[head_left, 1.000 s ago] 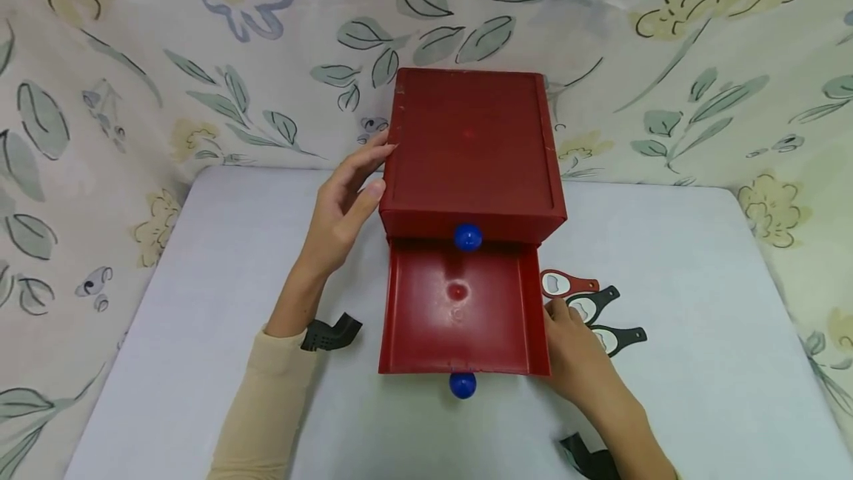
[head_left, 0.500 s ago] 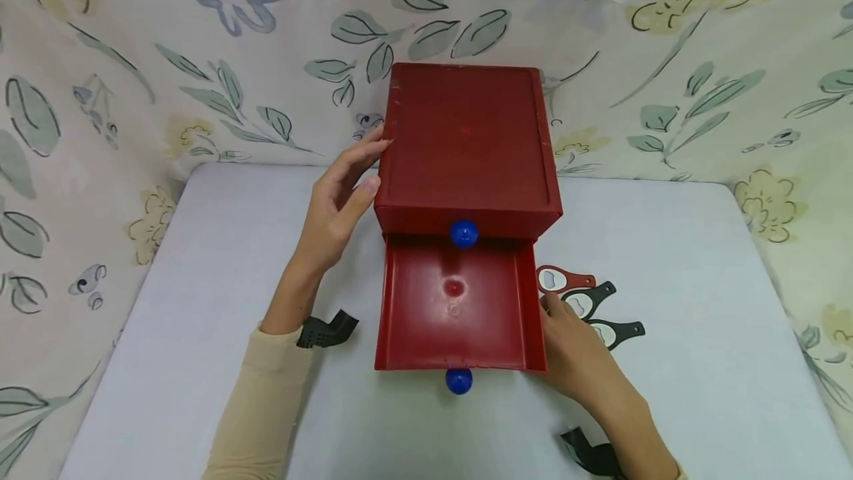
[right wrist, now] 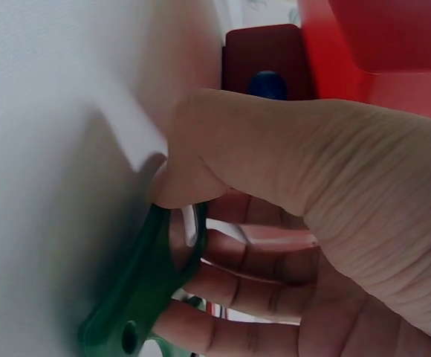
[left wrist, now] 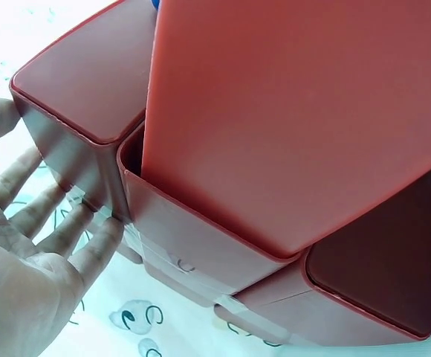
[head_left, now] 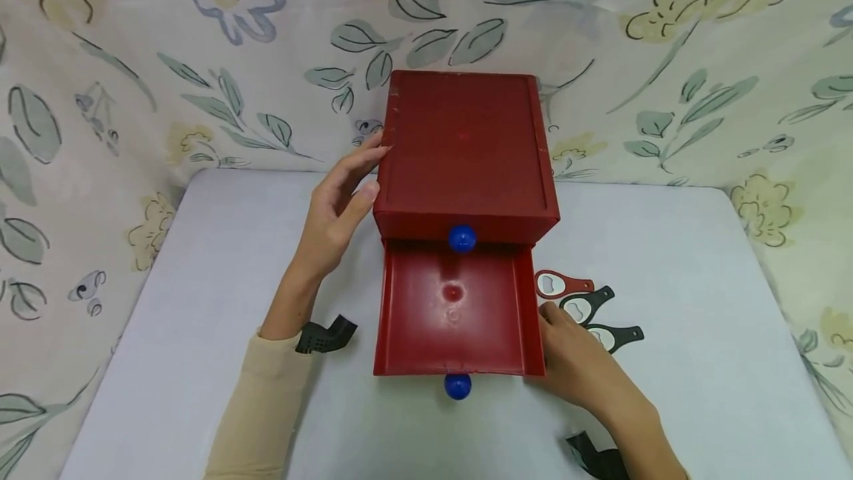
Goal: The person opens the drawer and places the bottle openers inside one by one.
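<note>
A red drawer unit (head_left: 466, 143) stands on the table, its middle drawer (head_left: 460, 332) pulled out and bare inside. My left hand (head_left: 333, 217) rests against the unit's left side, its fingers (left wrist: 56, 204) extended along the wall in the left wrist view. Low beside the pulled-out drawer's right wall is my right hand (head_left: 576, 358). In the right wrist view it pinches a green bottle opener (right wrist: 134, 290) by the ring end, thumb on one face and fingers behind; the head view hides this opener.
Close to the right hand lie a red bottle opener (head_left: 563, 284) and two dark ones, the upper dark opener (head_left: 586, 304) and the lower dark opener (head_left: 616, 336). Blue knobs, the upper knob (head_left: 462, 238) and the drawer's knob (head_left: 457, 387), stick out in front. A floral cloth (head_left: 266, 58) hangs behind.
The head view shifts slightly. Both hands, the drawer and the loose openers keep nearly the same places.
</note>
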{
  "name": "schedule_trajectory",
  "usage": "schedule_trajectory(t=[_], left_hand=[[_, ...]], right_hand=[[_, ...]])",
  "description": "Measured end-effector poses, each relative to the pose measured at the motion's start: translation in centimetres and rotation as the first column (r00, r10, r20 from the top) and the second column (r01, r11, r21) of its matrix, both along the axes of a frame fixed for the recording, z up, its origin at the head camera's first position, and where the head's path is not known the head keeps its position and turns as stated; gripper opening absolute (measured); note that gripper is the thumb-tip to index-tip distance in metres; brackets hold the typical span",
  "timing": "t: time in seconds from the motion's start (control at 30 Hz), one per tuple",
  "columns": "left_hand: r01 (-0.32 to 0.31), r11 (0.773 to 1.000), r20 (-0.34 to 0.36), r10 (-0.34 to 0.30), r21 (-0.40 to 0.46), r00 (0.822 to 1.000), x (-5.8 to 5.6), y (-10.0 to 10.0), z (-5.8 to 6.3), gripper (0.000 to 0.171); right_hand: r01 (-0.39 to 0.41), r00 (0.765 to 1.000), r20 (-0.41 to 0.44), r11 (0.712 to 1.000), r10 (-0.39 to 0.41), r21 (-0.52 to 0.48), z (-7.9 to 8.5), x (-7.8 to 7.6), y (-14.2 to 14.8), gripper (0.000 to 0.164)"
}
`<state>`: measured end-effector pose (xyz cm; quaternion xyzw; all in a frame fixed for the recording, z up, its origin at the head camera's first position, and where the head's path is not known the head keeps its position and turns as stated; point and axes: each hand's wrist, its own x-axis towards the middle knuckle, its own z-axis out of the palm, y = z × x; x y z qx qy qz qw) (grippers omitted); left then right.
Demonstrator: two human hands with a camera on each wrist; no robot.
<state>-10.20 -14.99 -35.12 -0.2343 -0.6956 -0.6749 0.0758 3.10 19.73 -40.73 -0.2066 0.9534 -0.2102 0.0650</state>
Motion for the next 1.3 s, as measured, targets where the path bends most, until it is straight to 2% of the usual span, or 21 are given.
schedule_trajectory(t=[0.3, 0.53, 0.63, 0.83, 1.03, 1.3], left_hand=[[0.003, 1.000, 0.002, -0.003, 0.005, 1.000, 0.0, 0.1, 0.0, 0.050], [0.006, 1.000, -0.005, -0.006, 0.006, 1.000, 0.1, 0.1, -0.1, 0.049], [0.008, 1.000, -0.012, -0.008, 0.005, 1.000, 0.1, 0.1, -0.1, 0.048], [0.003, 1.000, -0.014, -0.003, 0.000, 1.000, 0.1, 0.0, -0.1, 0.048], [0.004, 1.000, -0.015, -0.004, -0.001, 1.000, 0.1, 0.0, 0.0, 0.048], [0.007, 1.000, -0.012, -0.007, 0.006, 1.000, 0.0, 0.0, 0.0, 0.048]], right_hand=[[0.004, 1.000, 0.013, 1.000, -0.004, 0.002, 0.5, 0.2, 0.5, 0.071], [0.074, 0.997, 0.032, 0.997, -0.075, 0.036, 1.2, 0.1, 1.7, 0.059], [0.082, 0.997, 0.014, 0.996, -0.082, 0.039, 1.6, 0.0, 2.1, 0.054], [0.050, 0.998, -0.027, 0.999, -0.050, 0.007, 2.3, 0.1, 2.8, 0.061], [0.021, 0.994, -0.109, 1.000, -0.024, -0.021, 3.3, 0.1, 3.5, 0.057], [0.002, 0.988, -0.156, 0.999, -0.007, -0.033, 5.1, 0.2, 4.1, 0.065]])
